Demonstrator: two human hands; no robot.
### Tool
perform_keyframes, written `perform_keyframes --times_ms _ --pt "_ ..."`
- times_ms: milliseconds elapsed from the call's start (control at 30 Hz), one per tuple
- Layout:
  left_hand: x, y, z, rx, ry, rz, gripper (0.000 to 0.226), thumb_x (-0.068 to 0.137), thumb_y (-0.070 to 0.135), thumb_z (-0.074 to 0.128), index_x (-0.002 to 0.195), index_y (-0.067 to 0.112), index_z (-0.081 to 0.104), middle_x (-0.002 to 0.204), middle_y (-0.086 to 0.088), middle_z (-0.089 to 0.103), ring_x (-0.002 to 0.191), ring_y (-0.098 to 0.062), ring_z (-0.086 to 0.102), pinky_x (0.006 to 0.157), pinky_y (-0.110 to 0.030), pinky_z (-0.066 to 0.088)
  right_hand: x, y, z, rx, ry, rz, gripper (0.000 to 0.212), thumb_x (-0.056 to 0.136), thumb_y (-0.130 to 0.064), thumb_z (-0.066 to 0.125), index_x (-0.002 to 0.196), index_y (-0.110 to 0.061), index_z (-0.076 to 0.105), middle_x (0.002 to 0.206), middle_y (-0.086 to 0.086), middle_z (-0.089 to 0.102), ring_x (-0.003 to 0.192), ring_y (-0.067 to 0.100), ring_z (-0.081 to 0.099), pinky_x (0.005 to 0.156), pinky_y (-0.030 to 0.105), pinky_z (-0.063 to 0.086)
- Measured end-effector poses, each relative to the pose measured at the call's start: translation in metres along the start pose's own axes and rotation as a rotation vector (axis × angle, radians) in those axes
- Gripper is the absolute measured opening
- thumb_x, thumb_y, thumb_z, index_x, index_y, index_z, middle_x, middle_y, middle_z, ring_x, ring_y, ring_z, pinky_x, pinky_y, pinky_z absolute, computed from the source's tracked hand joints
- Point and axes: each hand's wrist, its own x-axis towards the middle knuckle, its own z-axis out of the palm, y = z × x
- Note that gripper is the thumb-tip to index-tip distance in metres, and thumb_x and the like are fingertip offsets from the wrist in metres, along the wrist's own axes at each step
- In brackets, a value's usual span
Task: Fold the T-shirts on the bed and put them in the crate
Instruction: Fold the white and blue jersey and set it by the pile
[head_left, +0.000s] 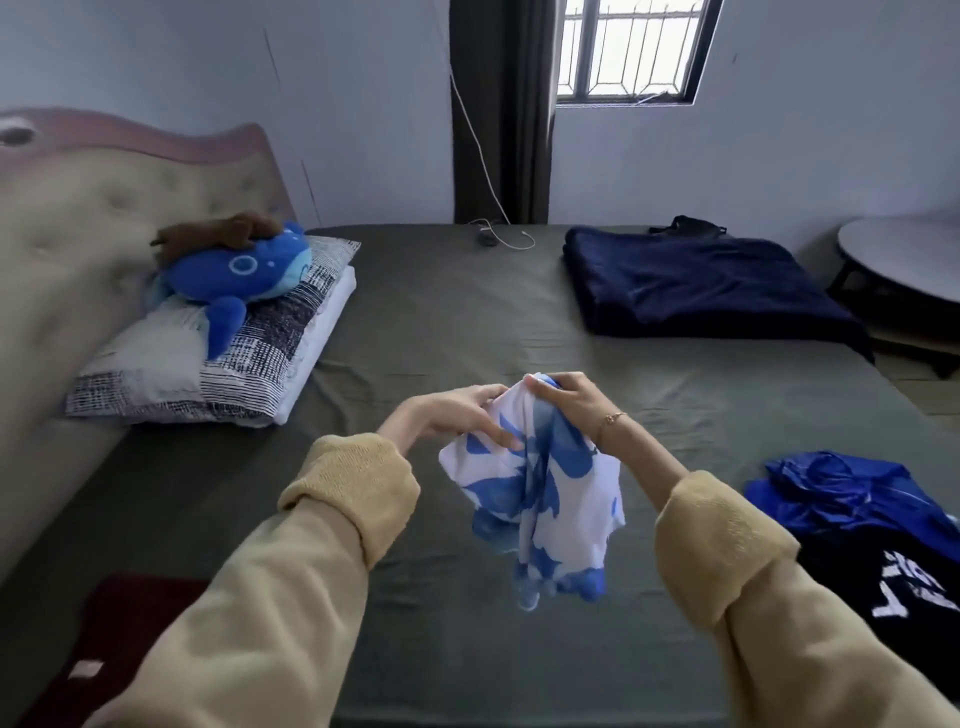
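A white T-shirt with blue patches (545, 499) hangs bunched above the middle of the bed (441, 322). My right hand (569, 402) grips its top edge with curled fingers. My left hand (457, 413) holds the cloth just beside it, fingers reaching across the fabric. A shiny blue T-shirt (852, 493) lies crumpled at the bed's right edge, with a black T-shirt with white letters (898, 587) below it. No crate is in view.
Stacked pillows (249, 364) with a blue plush toy (234, 275) lie at the headboard on the left. A folded navy blanket (701, 286) sits at the far right. A dark red item (114, 634) lies near left. A round table (904, 260) stands beyond the bed.
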Motion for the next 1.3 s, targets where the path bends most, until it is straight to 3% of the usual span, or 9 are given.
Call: perform_keyframes --times_ms 100,233,467,667,800,867,1000,1167,1300 --pt "0.008 0.004 0.003 0.247 0.229 0.069 0.022 0.08 0.012 0.068 0.101 0.007 0.064 0.096 -0.007 0.064 0.091 -0.024 0.06 0.081 -0.038 0.05 0.002 -0.001 -0.014 0.012 0.09 0.003 0.029 0.089 -0.028 0.062 0.091 0.001 0.063 0.075 0.002 0.058 0.072 0.012 0.052 0.064 0.022 0.045" --pt "0.009 0.018 0.005 0.223 0.273 0.109 0.01 0.088 0.011 0.058 0.089 0.002 0.063 0.084 -0.01 0.056 0.078 -0.022 0.049 0.069 -0.034 0.039 -0.002 0.001 -0.03 -0.198 0.19 -0.076 0.036 0.082 -0.02 0.072 0.104 -0.01 0.045 0.08 -0.001 0.052 0.077 0.014 0.049 0.067 0.018 0.039" --pt "0.003 0.038 0.011 0.029 0.296 0.225 0.022 0.097 0.006 0.044 0.096 -0.002 0.065 0.084 -0.008 0.061 0.07 -0.011 0.055 0.065 -0.021 0.046 -0.027 0.027 -0.021 -0.314 0.153 -0.268 0.019 0.076 -0.032 0.076 0.082 -0.025 0.059 0.105 0.0 0.046 0.104 0.016 0.047 0.09 0.024 0.04" --pt "-0.004 0.047 0.0 0.089 0.528 0.192 0.049 0.096 0.034 0.052 0.053 0.014 0.037 0.057 -0.002 0.039 0.053 -0.015 0.032 0.051 -0.026 0.027 -0.014 0.025 -0.018 -0.348 0.156 -0.215 0.018 0.091 -0.017 0.059 0.086 0.0 0.06 0.078 0.002 0.045 0.074 0.018 0.043 0.063 0.022 0.03" --pt "-0.016 0.045 -0.019 0.328 0.675 0.175 0.058 0.092 0.05 0.049 0.051 0.018 0.025 0.055 0.001 0.031 0.053 -0.017 0.027 0.053 -0.031 0.022 -0.01 0.009 -0.018 -0.023 0.189 -0.169 0.027 0.098 -0.009 0.043 0.073 -0.017 0.041 0.067 -0.003 0.042 0.056 0.003 0.038 0.052 0.013 0.033" --pt "-0.026 0.04 -0.028 0.338 0.647 0.168 0.053 0.089 0.056 0.052 0.05 0.022 0.042 0.058 0.005 0.044 0.056 -0.016 0.037 0.055 -0.03 0.027 -0.007 0.001 -0.017 0.048 0.187 -0.159 0.029 0.099 -0.01 0.042 0.071 -0.017 0.04 0.066 -0.003 0.038 0.049 0.0 0.036 0.049 0.014 0.031" --pt "-0.029 0.028 -0.041 0.447 0.599 0.108 0.041 0.089 0.052 0.05 0.083 0.017 0.07 0.079 -0.001 0.065 0.075 -0.019 0.056 0.071 -0.034 0.043 0.001 -0.014 -0.012 0.12 0.104 -0.186 0.03 0.098 -0.013 0.045 0.069 -0.017 0.042 0.067 0.0 0.039 0.06 0.01 0.034 0.055 0.025 0.029" --pt "-0.029 0.017 -0.041 0.049 0.529 0.212 0.031 0.101 0.027 0.041 0.095 0.013 0.067 0.084 0.001 0.063 0.073 -0.01 0.056 0.072 -0.025 0.045 0.002 -0.022 -0.012 0.239 0.053 -0.213 0.035 0.096 -0.01 0.047 0.064 -0.018 0.036 0.057 -0.009 0.037 0.048 0.004 0.034 0.045 0.017 0.03" --pt "-0.031 0.018 -0.038 -0.053 0.521 0.282 0.035 0.095 0.046 0.047 0.093 0.014 0.06 0.083 0.005 0.059 0.071 -0.005 0.054 0.069 -0.02 0.042 0.002 -0.021 -0.017 0.199 0.068 -0.253 0.035 0.096 -0.01 0.048 0.064 -0.018 0.037 0.056 -0.011 0.036 0.049 0.001 0.032 0.046 0.013 0.028"
